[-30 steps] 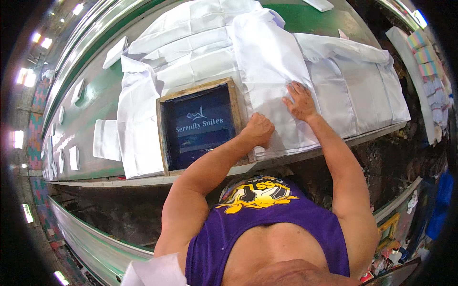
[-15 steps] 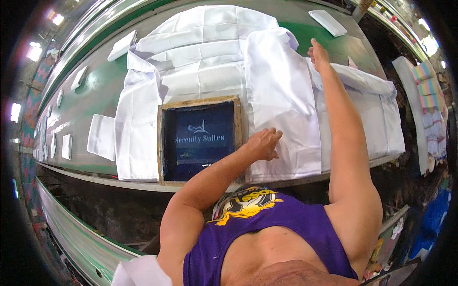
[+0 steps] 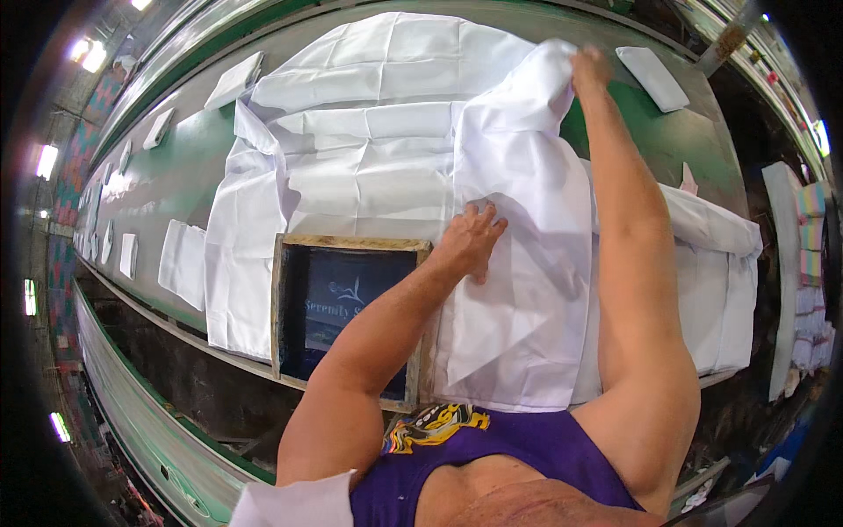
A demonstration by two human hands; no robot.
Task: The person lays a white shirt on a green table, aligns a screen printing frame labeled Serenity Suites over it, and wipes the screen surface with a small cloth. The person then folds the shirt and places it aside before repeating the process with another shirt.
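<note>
A white cloth [image 3: 527, 325] lies in a long strip over the table in front of me, and its far end is raised. My right hand [image 3: 592, 70], arm stretched far forward, is closed on that raised end; the fingers are slightly blurred. My left hand [image 3: 474, 239] rests with fingers spread on the near-middle of the same cloth. Left of it, partly behind my left forearm, is a wooden-framed printing screen [image 3: 303, 303] with dark blue mesh and a pale design. More white fabric [image 3: 369, 167] spreads behind the screen, creased and folded over at its left side.
Folded white cloths lie along the green-grey table [image 3: 180, 180], among them a folded cloth [image 3: 652, 79] at the far right. Another white fabric piece [image 3: 702, 272] drapes at the right. Stacked coloured bundles [image 3: 812, 228] stand beyond the table's right end. A second long table [image 3: 167, 430] runs behind at lower left.
My right hand has reached farther forward, taken hold of the cloth's far end and raised it. My left hand has moved forward and flattened onto the cloth. The view has shifted slightly.
</note>
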